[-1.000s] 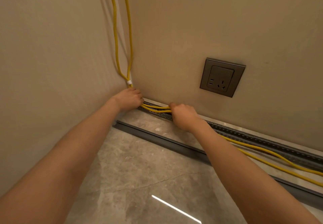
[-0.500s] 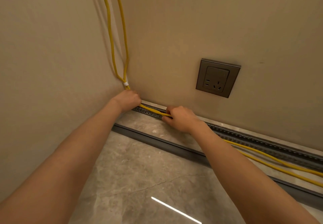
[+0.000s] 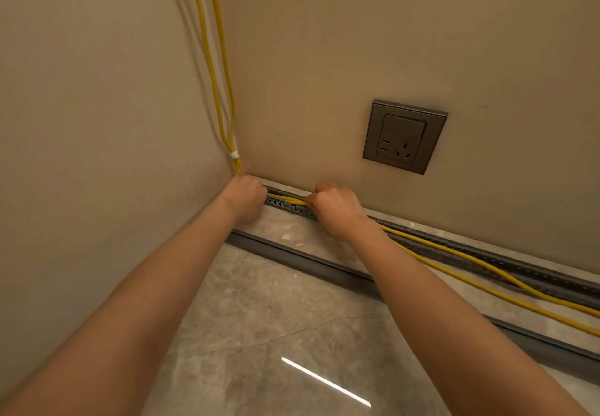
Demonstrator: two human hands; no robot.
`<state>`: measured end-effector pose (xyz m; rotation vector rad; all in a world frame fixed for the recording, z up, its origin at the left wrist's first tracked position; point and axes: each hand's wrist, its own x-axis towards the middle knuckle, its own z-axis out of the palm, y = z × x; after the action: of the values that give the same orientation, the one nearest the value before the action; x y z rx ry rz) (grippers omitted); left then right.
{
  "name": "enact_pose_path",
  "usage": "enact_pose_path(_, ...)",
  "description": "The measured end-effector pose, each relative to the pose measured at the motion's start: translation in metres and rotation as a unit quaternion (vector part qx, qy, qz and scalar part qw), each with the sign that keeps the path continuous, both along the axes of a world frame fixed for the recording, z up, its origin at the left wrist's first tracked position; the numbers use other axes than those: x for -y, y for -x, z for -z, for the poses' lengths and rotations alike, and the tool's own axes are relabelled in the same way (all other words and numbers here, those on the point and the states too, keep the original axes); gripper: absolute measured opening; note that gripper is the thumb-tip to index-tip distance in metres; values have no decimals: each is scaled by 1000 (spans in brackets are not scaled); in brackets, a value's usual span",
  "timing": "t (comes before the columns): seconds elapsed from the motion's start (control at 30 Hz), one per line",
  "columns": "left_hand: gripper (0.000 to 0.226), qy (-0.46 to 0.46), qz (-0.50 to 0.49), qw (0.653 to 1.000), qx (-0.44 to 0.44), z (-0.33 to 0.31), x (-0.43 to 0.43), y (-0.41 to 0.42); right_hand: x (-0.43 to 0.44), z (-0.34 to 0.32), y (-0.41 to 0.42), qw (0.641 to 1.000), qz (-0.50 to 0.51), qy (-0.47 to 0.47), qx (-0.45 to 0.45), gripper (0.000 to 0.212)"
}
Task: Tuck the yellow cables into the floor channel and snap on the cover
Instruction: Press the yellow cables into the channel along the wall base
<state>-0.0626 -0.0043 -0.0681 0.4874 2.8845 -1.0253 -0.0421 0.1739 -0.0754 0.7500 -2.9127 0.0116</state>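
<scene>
Head view: left hand (image 3: 247,195) fisted in the floor corner, fingers hidden, grip unclear. Right hand (image 3: 336,207) curled shut on yellow cables (image 3: 293,200) over slotted floor channel (image 3: 487,258) along the wall edge. Grey cover (image 3: 302,258) lies alongside on the floor.

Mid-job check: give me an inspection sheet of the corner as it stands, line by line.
Surface: grey stone-look floor, bare, with a light streak reflected.
Job's things: slotted floor channel along the wall base, uncovered; long dark cover strip lying on the floor, parallel.
Clutter: nothing seen.
Grippers: left hand closed at the corner; right hand closed on the yellow cables.
Cables: come down the corner bound by a white tie; low at the channel between the hands; right of the right hand they run out over the floor.
Surroundings: beige walls; wall socket, nothing plugged in.
</scene>
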Motion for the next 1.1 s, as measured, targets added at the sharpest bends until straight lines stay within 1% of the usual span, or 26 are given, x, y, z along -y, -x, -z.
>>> enact_pose_path(0.1, 41, -30, -31, 999, -8, 7, 5, -10, -1, 7, -5, 999, -2, 29, 24, 30)
enact_pose_path(0.17, 52, -47, -39, 998, 5, 12, 10, -10, -2, 14, -8, 1000, -7, 18, 15, 37)
enact_pose_path(0.23, 60, -74, -51, 996, 27, 14, 11, -9, -4, 19, -9, 999, 2, 27, 35, 45)
enact_pose_path(0.3, 56, -116, -23, 993, 30, 14, 4, -11, -6, 23, -6, 996, 2, 56, 68, 50)
enact_pose_path(0.37, 48, -173, 30, 984, 30, 15, -10, -14, -8, 25, -2, 993, -1, 86, 85, 49)
enact_pose_path(0.47, 42, -282, 84, 955, 41, 22, -33, -20, -11, 23, -5, 981, 19, 168, 95, 41)
enact_pose_path(0.53, 40, -348, 89, 933, 40, 25, -41, -21, -15, 19, -11, 974, 40, 202, 90, 33)
enact_pose_path(0.6, 36, -381, 69, 921, 43, 24, -42, -20, -22, 14, -17, 978, 35, 185, 89, 31)
enact_pose_path(0.67, 31, -379, 56, 923, 46, 23, -41, -18, -33, 8, -21, 984, 35, 153, 88, 32)
enact_pose_path(0.77, 30, -352, 51, 933, 52, 17, -45, -14, -52, 2, -25, 982, 69, 149, 88, 29)
enact_pose_path(0.87, 31, -304, 47, 950, 61, 10, -48, -11, -65, -3, -30, 978, 85, 152, 114, 27)
enact_pose_path(0.97, 31, -257, 49, 963, 64, 5, -52, -10, -70, -7, -32, 983, 76, 128, 112, 25)
enact_pose_path(1.03, 29, -247, 42, 966, 69, 4, -54, -10, -71, -9, -31, 983, 80, 127, 106, 28)
enact_pose_path(1.1, 29, -251, 37, 964, 78, 3, -56, -12, -70, -11, -29, 987, 78, 97, 99, 30)
